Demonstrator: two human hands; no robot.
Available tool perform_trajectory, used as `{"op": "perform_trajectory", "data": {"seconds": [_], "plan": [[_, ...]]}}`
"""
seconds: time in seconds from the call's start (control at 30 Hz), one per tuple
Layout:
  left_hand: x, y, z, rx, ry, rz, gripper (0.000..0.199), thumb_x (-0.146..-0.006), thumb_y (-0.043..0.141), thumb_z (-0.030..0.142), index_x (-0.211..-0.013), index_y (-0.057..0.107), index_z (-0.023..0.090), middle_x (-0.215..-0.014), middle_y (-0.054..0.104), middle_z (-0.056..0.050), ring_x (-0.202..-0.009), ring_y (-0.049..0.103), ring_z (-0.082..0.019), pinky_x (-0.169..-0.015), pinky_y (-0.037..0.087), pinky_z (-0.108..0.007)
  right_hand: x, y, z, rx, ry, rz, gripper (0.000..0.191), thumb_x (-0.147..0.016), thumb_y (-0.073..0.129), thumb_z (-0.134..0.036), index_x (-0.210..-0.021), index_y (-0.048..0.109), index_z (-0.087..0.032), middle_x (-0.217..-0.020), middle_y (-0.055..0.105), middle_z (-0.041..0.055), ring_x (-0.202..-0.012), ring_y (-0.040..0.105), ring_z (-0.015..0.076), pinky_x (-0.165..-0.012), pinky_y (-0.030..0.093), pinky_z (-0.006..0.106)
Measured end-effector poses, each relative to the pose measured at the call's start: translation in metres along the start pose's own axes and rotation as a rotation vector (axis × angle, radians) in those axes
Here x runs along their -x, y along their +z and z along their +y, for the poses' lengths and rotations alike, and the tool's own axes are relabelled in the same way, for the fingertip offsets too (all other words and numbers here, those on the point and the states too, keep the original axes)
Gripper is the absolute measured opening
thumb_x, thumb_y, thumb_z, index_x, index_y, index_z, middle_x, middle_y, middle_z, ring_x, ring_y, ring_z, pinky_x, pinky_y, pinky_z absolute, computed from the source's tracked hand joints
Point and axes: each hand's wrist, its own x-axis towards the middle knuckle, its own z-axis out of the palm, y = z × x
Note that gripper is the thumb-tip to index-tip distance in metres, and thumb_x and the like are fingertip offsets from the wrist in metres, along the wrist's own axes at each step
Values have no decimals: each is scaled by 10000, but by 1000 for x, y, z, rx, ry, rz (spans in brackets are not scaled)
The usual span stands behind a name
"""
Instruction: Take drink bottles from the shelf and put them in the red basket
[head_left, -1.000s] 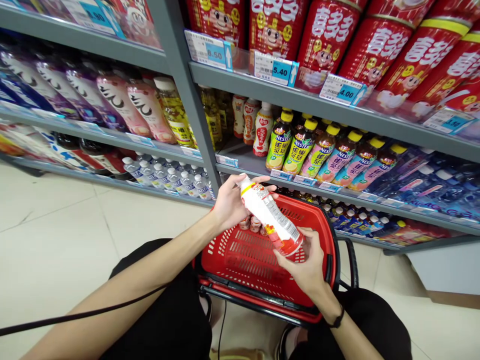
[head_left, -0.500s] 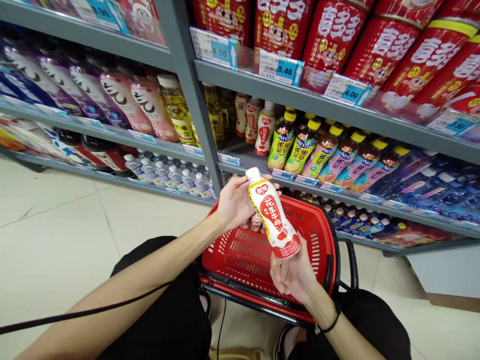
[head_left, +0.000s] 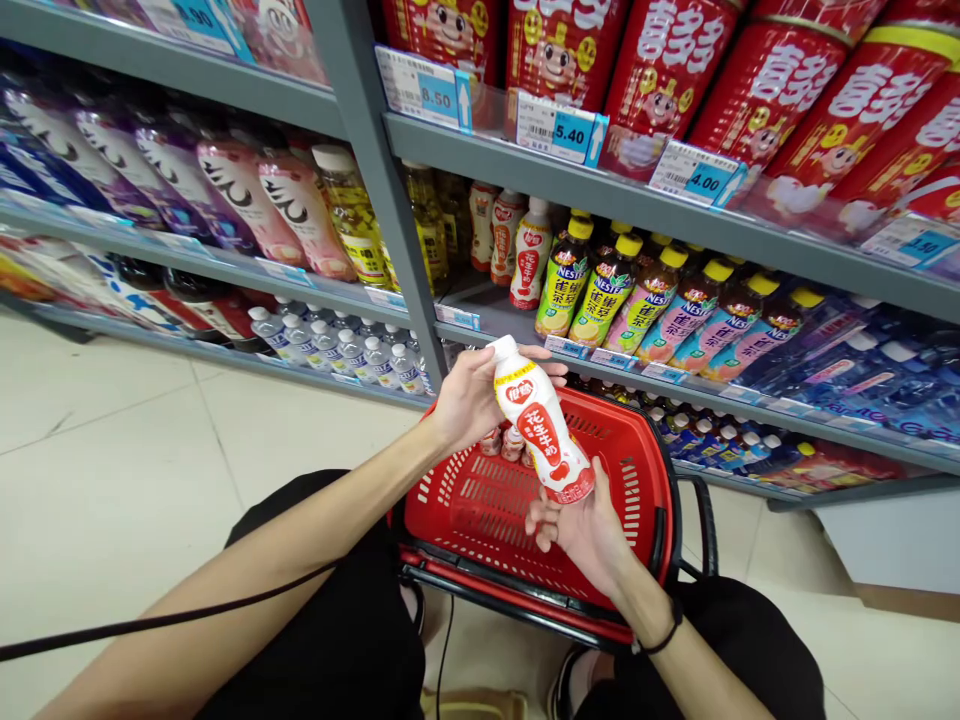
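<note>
Bottle (head_left: 541, 425) lying diagonal, cap pointing upper left, red 花生牛奶 label facing camera. Left hand (head_left: 469, 398) loosely curling round neck; right hand (head_left: 589, 535), half open, supporting base.

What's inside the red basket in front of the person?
At the far side of the red basket, a few small bottles show in part. The held bottle and left hand cover what lies behind them, so I can't count the small bottles.

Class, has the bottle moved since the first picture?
Yes. Against the basket, the bottle's base has shifted slightly left, and the bottle has rolled to show its front label.
</note>
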Motion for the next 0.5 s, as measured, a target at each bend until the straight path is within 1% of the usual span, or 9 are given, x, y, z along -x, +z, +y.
{"op": "perform_trajectory", "data": {"seconds": [0.07,0.1,0.17,0.23,0.3,0.37,0.4,0.43,0.5], "plan": [[0,-5,2,-132,42,-73,592,-851,580,567,-1251,657,137,-1233,732,-156,-1187,666,-354,-995,517,-496,-1,-2,-5,32,-67,47,715,-861,534,-809,-1003,691,-127,-829,729,99,-775,717,225,-528,517,250],[1,-7,3,-225,50,-97,577,-849,623,537,-1277,643,150,-1246,727,-150,-1163,677,-335,-965,534,-462,-1,-4,-7,49,-90,62,691,-891,520,-780,-1048,691,-130,-852,729,99,-796,716,231,-527,519,256],[2,-11,6,-448,32,-128,582,-858,700,430,-1376,577,197,-1273,715,-124,-1117,691,-279,-921,550,-392,-2,-12,-12,87,-89,71,694,-965,387,-739,-1054,693,-123,-843,720,104,-782,714,235,-538,529,275],[3,-14,6,-642,-15,-163,641,-880,720,342,-1470,489,250,-1251,720,-93,-1067,699,-227,-914,552,-355,-5,-23,-17,175,-18,93,764,-1012,191,-688,-967,691,-112,-799,707,115,-722,707,226,-571,545,296],[2,-18,2,-747,-73,-204,625,-892,715,337,-1468,490,245,-1164,745,-84,-959,717,-193,-884,564,-341,-12,-35,-20,407,101,170,835,-1016,24,-630,-867,667,-119,-801,714,139,-686,706,211,-614,566,306],[0,-23,-7,-798,-161,-219,557,-883,719,380,-1383,552,203,-1075,762,-94,-802,724,-171,-778,582,-320,-23,-46,-20,737,216,258,904,-1005,-121,-556,-837,653,-120,-900,745,188,-754,738,215,-702,597,327],[-2,-27,-14,-829,-213,-219,542,-867,731,403,-1339,573,187,-1044,766,-99,-727,717,-162,-704,578,-303,-28,-51,-20,841,246,287,931,-1002,-162,-520,-854,661,-109,-957,753,215,-804,753,228,-748,606,350],[-3,-32,-21,-875,-261,-220,542,-851,742,423,-1308,580,181,-1018,769,-100,-670,706,-156,-633,562,-285,-32,-56,-19,925,263,314,939,-1007,-172,-492,-901,673,-97,-1012,756,233,-851,762,240,-790,609,374],[-7,-44,-38,-1049,-313,-255,550,-817,758,443,-1272,591,184,-966,772,-84,-622,693,-156,-555,524,-262,-38,-65,-17,1059,270,378,853,-1047,-65,-487,-1036,684,-79,-1102,746,260,-935,765,275,-854,599,423]]}}
